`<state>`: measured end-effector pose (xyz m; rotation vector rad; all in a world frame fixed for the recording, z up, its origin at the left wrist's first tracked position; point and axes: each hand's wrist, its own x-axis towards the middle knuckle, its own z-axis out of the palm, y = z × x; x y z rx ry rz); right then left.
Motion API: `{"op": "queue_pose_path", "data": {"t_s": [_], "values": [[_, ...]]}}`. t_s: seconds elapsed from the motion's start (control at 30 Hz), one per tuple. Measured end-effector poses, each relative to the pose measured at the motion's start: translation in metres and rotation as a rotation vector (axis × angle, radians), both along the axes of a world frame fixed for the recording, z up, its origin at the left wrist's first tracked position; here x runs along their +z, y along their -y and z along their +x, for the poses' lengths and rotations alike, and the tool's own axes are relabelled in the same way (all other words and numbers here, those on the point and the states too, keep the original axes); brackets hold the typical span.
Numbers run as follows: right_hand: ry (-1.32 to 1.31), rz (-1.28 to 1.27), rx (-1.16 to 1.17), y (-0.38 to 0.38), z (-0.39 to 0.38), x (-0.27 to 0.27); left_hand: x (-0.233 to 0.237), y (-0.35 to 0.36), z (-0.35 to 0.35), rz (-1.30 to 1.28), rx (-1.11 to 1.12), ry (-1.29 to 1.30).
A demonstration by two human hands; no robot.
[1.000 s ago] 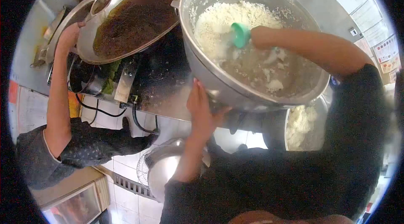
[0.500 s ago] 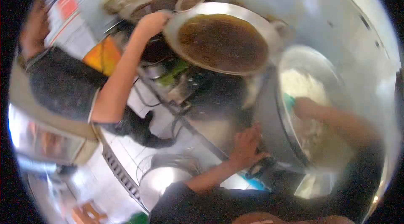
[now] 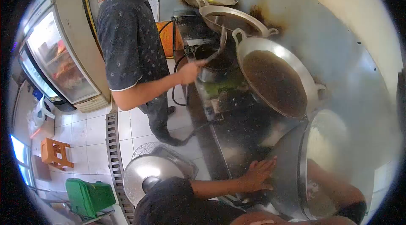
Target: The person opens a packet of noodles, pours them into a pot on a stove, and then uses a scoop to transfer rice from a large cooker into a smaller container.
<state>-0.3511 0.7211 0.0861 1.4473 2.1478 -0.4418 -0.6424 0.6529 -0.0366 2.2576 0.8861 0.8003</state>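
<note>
A large deep metal pot [image 3: 284, 178] stands tilted in view at the lower right, with pale, steamy contents [image 3: 327, 134]. My left hand [image 3: 259, 176] lies against the pot's outer wall, fingers outstretched and holding nothing. Over the pot's mouth reaches my right arm, its forearm [image 3: 327, 178] inside the rim. The rim and steam hide the fingers of my right hand [image 3: 312, 169], so whatever they hold does not show. Beside the pot sits a wide wok [image 3: 277, 79] of brown liquid.
A co-worker [image 3: 127, 43] stands at the stove holding a ladle [image 3: 222, 41] over a small dark pot [image 3: 211, 74]. Two more woks [image 3: 237, 18] line the wall. A lidded pot [image 3: 148, 172], floor drain [image 3: 113, 153], orange stool [image 3: 57, 153] and green bin [image 3: 89, 197] are left.
My view has swung left and steadied. The co-worker's hand has moved from the wok's edge to above the small pot. The turquoise thing in my right hand is now hidden; my left stays by the pot.
</note>
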Motion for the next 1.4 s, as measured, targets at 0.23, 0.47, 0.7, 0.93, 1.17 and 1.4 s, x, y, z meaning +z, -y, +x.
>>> {"op": "queue_pose_path", "data": {"t_s": [0.23,0.47,0.7,0.93,1.17,1.4], "values": [[-0.067,-0.097,-0.104,0.012,-0.015,0.000,0.007,-0.007,-0.001,-0.040,-0.016,-0.115],[-0.152,-0.145,-0.174,0.042,-0.009,0.012,0.007,-0.002,0.000,-0.050,0.005,-0.120],[-0.415,-0.330,-0.492,0.040,0.035,0.005,0.006,-0.005,0.001,0.027,0.110,-0.183],[-1.055,-0.343,-1.075,0.096,-0.010,0.122,-0.001,0.025,-0.025,0.177,0.054,-0.156],[-1.192,-0.016,-1.076,0.185,0.048,0.177,-0.026,0.084,-0.046,0.147,0.031,-0.166],[-1.113,0.451,-1.193,0.374,0.099,0.177,-0.004,0.159,-0.017,0.127,-0.163,-0.214]]}}
